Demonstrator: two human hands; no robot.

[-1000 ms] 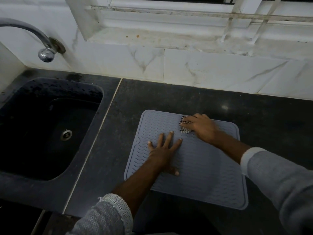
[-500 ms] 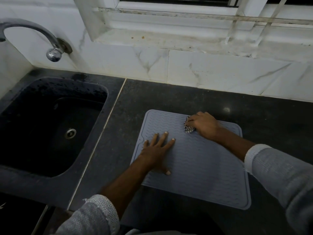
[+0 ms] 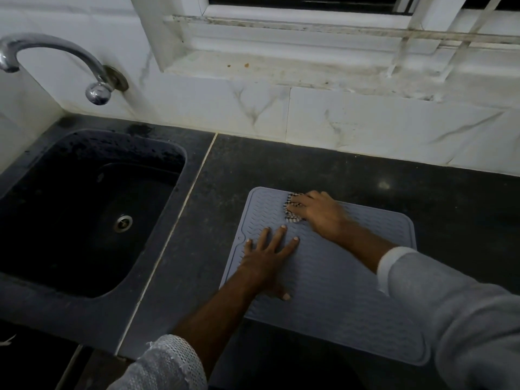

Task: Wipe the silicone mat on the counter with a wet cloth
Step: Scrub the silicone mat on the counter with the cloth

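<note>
Grey silicone mat (image 3: pixel 337 291) is lying flat on the dark stone table (image 3: pixel 309 164), toward its near edge and to the right of the sink (image 3: pixel 84 209), with its ribbed wave pattern facing up and one near corner running under my right sleeve (image 3: pixel 464 319). I am pressing my left hand (image 3: pixel 267 260) down on the mat's left part, fingers straight and spread, thumb splayed toward the near edge; that grip is wide and is holding nothing, only pinning the mat. My right hand (image 3: pixel 320 212) is sitting at the mat's far edge, close to its far left corner, and its grip is bunched on the checked cloth (image 3: pixel 292 209), my fingers curling over the wad so that only its left side is showing. The cloth is touching the mat surface just beyond my left fingertips (image 3: pixel 282 228), apart from them by a narrow strip of ribs. The hand's outline is slightly blurred, so I cannot tell how my thumb is lying.

Beyond the mat, bare table is running to the far edge, where white marbled tiles (image 3: pixel 365 128) are rising to a stained window sill (image 3: pixel 281 66). A pale seam (image 3: pixel 180 220) is dividing the table from the sink section on the left. The sink bowl is looking dark, with a round metal drain (image 3: pixel 123 223) in its floor, and a curved chrome tap (image 3: pixel 56 52) is arching out from the wall above its far left corner.
</note>
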